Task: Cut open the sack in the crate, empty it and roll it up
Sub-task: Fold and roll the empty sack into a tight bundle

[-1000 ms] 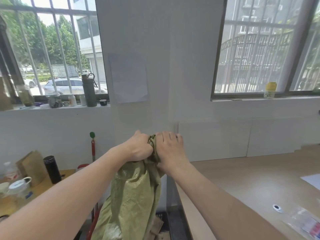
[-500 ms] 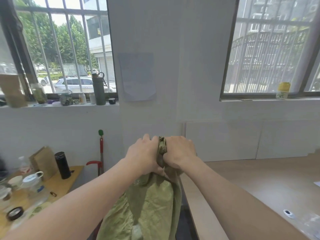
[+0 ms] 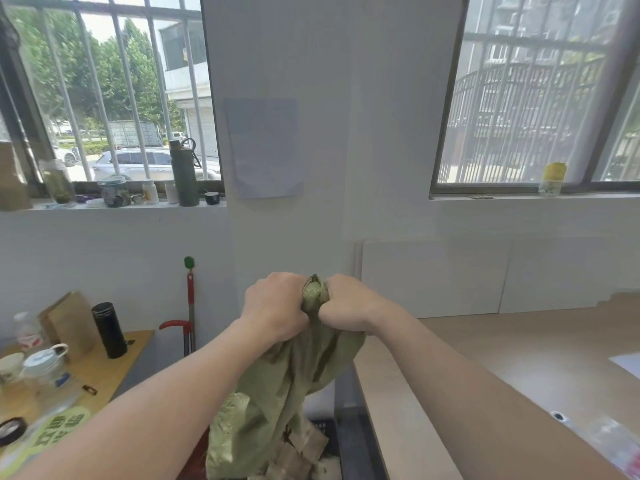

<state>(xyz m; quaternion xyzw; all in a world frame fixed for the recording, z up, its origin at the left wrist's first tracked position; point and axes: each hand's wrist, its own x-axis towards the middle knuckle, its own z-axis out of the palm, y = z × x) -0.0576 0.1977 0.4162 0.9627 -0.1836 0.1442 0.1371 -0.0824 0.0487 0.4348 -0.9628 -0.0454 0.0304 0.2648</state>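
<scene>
A green woven sack (image 3: 287,386) hangs in front of me, held up by its bunched end. My left hand (image 3: 275,306) and my right hand (image 3: 348,304) are both clenched on that bunched end, side by side, knuckles almost touching. The sack's open lower end hangs down over a dark crate (image 3: 332,431) on the floor. Brown cardboard pieces (image 3: 298,455) lie below the sack's mouth inside the crate. Most of the crate is hidden by the sack and my arms.
A light wooden table (image 3: 502,358) runs along the right, with a sheet of paper (image 3: 628,363) and a clear packet (image 3: 616,445). A smaller desk (image 3: 104,368) at left holds a black flask (image 3: 109,329), cups and a paper bag. A red-handled tool (image 3: 189,306) leans on the wall.
Both hands stay clenched on the sack's bunched end and have shifted a little. The sack has bulged out under my hands, and cardboard pieces now show below its mouth.
</scene>
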